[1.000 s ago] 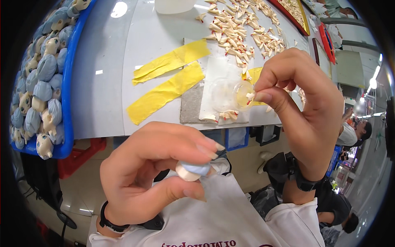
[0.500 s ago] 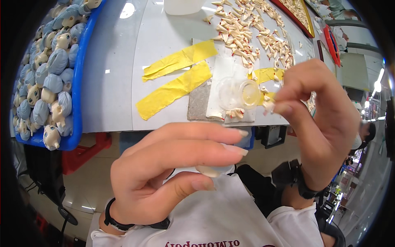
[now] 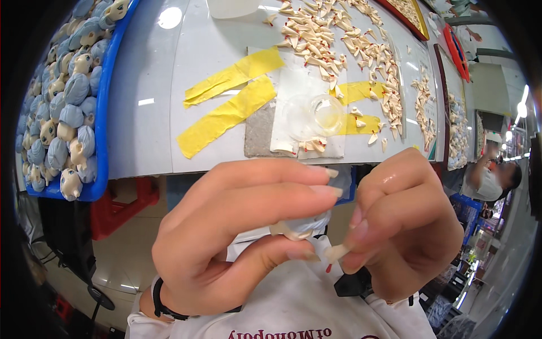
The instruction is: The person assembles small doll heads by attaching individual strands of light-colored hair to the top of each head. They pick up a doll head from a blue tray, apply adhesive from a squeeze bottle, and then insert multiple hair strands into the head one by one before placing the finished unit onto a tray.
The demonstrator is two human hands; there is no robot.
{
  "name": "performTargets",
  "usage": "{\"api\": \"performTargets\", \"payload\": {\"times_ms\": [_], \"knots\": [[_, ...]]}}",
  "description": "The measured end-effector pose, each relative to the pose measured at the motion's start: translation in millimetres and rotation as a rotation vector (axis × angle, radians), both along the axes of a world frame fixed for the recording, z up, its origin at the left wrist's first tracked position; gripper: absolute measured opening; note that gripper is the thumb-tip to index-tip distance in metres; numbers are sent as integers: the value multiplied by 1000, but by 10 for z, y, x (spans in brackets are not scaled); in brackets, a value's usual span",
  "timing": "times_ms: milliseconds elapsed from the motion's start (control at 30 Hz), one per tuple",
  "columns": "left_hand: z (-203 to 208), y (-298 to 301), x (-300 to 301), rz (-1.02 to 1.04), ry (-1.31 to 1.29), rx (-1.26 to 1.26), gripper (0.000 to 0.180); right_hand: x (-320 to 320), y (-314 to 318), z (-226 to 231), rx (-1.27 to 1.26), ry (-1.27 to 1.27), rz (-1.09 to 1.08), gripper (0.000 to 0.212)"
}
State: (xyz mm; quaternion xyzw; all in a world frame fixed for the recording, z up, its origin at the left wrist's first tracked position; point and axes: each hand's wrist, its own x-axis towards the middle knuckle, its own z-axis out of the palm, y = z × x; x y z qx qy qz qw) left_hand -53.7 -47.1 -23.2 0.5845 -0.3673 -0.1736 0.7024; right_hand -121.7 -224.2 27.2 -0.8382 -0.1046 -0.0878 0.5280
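- Left hand (image 3: 195,243): closed on a blue-and-cream piece (image 3: 292,230), held between thumb and fingers (mostly hidden by them, so its far side couldn't be read).
- Right hand (image 3: 409,226): fingertips and thumb pinched a small red-tipped piece (image 3: 336,252), cream body, red end pointing down.
- Red-tipped piece sat just beside the left thumb tip; it and the blue-and-cream piece looked near but apart.
- Both hands were in front of the white shirt (image 3: 282,313), on the wearer's side of the table (image 3: 144,121) edge.
- Table, middle: grey board (image 3: 258,135) with white sheet (image 3: 285,96) on top; clear round cup (image 3: 327,113) stood on the sheet, a few cream pieces (image 3: 313,147) lay just below it.
- Yellow tape strips (image 3: 226,117) lay left of the sheet, two of them, slanted; more yellow tape (image 3: 361,90) lay to the right.
- Loose pile (image 3: 313,42) of cream pieces, many red-ended, spread beyond the board and off to the right.
- Far left: blue tray (image 3: 104,130), filled with blue-haired doll heads (image 3: 74,88).
- Top edge: whitish translucent container (image 3: 232,7), cut off by the frame.
- Right background: another person (image 3: 485,182) in a light top.
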Motion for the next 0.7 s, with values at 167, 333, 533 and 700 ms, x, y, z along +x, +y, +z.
{"api": "performTargets", "payload": {"times_ms": [167,333,533,700], "knots": [[-5,5,-37,40,-81,14,39,-90,103,-6,-61,54,-156,15],[111,77,-69,120,-217,178,35,-29,139,-6,-377,-192,-175,20],[132,12,-104,198,-237,190,39,-17,168,-87,-442,-269,-214,23],[70,28,-8,145,-269,184,45,26,-22,-49,-314,-225,-244,22]]}}
